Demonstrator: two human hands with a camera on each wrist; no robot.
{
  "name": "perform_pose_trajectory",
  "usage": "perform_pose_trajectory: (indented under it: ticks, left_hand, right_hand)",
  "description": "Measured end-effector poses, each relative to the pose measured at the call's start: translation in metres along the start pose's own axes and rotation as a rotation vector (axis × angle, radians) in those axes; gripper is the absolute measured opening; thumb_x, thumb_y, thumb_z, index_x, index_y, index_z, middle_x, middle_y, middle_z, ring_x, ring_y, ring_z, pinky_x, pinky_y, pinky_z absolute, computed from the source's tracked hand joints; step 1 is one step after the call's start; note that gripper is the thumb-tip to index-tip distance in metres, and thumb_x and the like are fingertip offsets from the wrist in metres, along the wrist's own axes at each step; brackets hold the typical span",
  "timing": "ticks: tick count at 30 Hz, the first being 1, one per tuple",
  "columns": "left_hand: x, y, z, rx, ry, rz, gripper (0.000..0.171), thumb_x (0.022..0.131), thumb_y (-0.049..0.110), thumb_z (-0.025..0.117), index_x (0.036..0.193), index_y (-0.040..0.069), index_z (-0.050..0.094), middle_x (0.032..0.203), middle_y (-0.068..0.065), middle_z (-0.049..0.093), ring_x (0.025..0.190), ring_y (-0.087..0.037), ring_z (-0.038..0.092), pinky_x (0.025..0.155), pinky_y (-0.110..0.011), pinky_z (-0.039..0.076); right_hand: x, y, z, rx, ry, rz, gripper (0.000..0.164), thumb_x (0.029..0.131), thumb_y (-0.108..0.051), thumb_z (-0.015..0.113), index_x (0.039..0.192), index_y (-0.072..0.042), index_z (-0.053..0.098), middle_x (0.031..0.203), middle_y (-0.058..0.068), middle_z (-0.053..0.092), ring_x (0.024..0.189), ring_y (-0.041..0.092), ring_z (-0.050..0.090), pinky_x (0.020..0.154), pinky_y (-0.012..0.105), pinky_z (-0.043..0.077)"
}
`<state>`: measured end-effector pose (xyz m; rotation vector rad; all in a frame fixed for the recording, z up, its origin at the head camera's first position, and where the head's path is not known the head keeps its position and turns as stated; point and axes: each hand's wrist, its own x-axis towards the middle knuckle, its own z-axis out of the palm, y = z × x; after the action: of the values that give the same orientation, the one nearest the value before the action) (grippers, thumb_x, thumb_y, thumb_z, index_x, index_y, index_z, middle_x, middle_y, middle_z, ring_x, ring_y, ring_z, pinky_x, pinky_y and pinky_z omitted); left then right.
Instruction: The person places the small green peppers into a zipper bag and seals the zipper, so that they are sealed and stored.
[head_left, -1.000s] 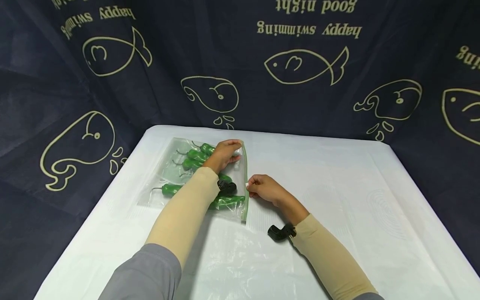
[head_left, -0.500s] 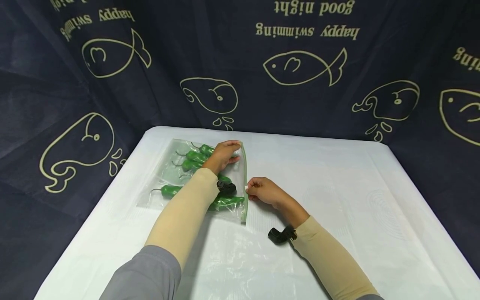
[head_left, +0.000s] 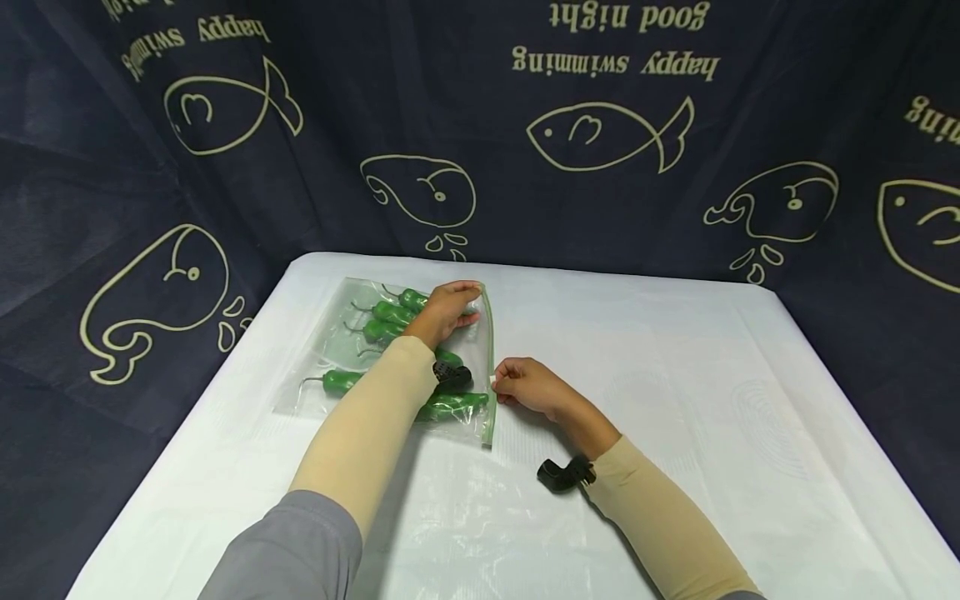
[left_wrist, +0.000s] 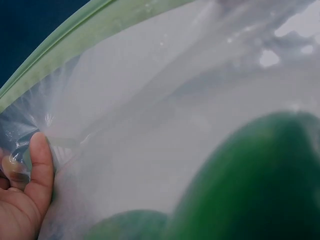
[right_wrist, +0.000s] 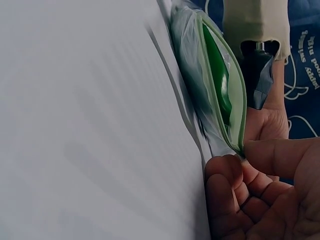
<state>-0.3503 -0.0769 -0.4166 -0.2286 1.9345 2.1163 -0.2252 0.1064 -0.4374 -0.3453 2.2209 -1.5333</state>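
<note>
A clear zip bag (head_left: pixel 324 354) with a green zip strip (head_left: pixel 491 325) lies flat on the left of the table, its mouth facing right. Several green peppers (head_left: pixel 392 312) are inside. Near the strip's far end, my left hand (head_left: pixel 447 308) pinches the film between thumb and fingers, seen also in the left wrist view. Halfway along the strip, my right hand (head_left: pixel 531 385) pinches its small white slider (head_left: pixel 492 379) between thumb and curled index finger. In the right wrist view the strip (right_wrist: pixel 244 95) gapes above those fingers, with a green pepper (right_wrist: pixel 218 75) showing inside.
A white cloth covers the table (head_left: pixel 660 367). Behind it and along the sides hangs a dark blue curtain (head_left: pixel 480 100) with fish and whale drawings. A black wrist camera (head_left: pixel 562 475) sits on the right forearm, and the left forearm crosses over the bag.
My right hand has slid slightly along the strip with the slider, toward the near edge of the table. My left hand keeps its place on the bag.
</note>
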Motion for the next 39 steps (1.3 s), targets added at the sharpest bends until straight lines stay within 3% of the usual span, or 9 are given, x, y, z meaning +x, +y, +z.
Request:
perform_pose_trajectory:
  ticks: [7,28,39]
  left_hand:
    - [0.001,0.0,0.0,-0.007,0.006,-0.007,0.025,0.098,0.016,0.064,0.122,0.009,0.068,0.117,-0.002,0.058,0.104,-0.014,0.054,0.08,-0.031,0.058]
    - [0.001,-0.001,0.0,-0.021,0.005,-0.004,0.025,0.098,0.015,0.064,0.122,0.009,0.067,0.11,-0.002,0.057,0.096,-0.014,0.054,0.069,-0.026,0.057]
    - [0.0,0.0,0.0,-0.017,0.001,-0.011,0.025,0.098,0.015,0.064,0.122,0.01,0.068,0.114,-0.002,0.058,0.101,-0.015,0.054,0.072,-0.027,0.057]
  right_hand:
    - [-0.003,-0.001,0.001,0.01,-0.013,-0.011,0.008,0.093,-0.006,0.061,0.086,-0.002,0.059,0.078,0.01,0.062,0.072,0.017,0.057,0.064,0.027,0.049]
    - [-0.008,0.001,0.003,0.004,-0.03,-0.019,0.007,0.091,-0.004,0.061,0.086,0.0,0.059,0.075,0.006,0.061,0.069,0.016,0.055,0.062,0.026,0.047]
    - [-0.013,-0.001,0.004,-0.02,-0.038,0.0,0.008,0.094,-0.006,0.06,0.086,-0.003,0.06,0.074,0.005,0.06,0.069,0.015,0.055,0.063,0.026,0.047]
